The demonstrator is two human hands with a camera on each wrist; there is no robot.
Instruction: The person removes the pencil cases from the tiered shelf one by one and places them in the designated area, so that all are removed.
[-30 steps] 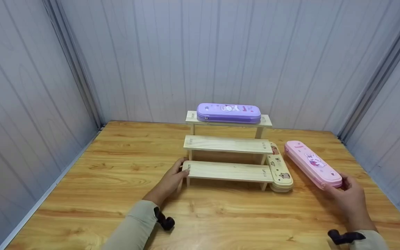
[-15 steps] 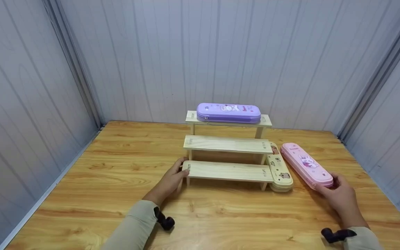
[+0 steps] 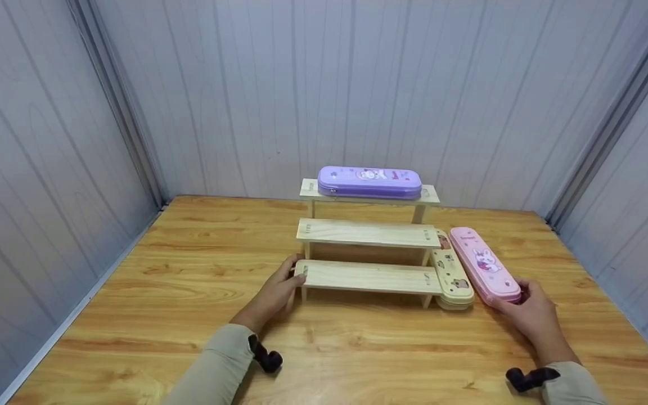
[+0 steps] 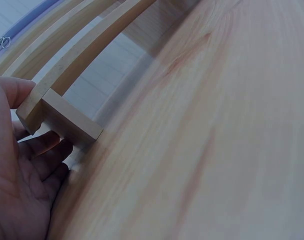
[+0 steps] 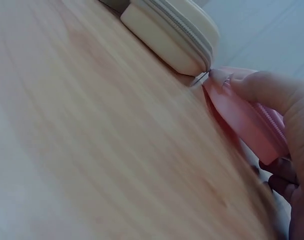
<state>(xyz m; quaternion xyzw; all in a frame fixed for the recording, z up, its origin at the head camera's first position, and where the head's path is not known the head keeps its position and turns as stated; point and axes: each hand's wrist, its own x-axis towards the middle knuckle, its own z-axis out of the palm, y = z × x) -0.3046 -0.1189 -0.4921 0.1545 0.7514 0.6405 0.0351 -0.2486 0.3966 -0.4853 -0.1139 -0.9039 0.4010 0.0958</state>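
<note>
A three-tier wooden display stand (image 3: pixel 366 233) stands on the table. My left hand (image 3: pixel 270 292) pinches the left end of its lowest tier; in the left wrist view the thumb (image 4: pixel 14 90) lies on the board and the other fingers curl below. With my right hand (image 3: pixel 532 318) I grip the near end of a pink pencil case (image 3: pixel 484 264) with a rabbit print, thumb on one side and fingers on the other. Just left of it lies a yellow pencil case (image 3: pixel 452 273), against the stand's right side. The right wrist view has the pink case (image 5: pixel 247 120) close to the yellow one (image 5: pixel 167 45).
A purple pencil case (image 3: pixel 369 183) lies across the top tier. The middle tier (image 3: pixel 366 232) and lowest tier (image 3: pixel 366 275) show bare wood. Panelled walls (image 3: pixel 245 101) enclose the wood-grain table (image 3: pixel 189 270) at the back and both sides.
My right hand has moved left with the pink pencil case, bringing it nearer the yellow one and turning it slightly. My left hand has stayed at the stand.
</note>
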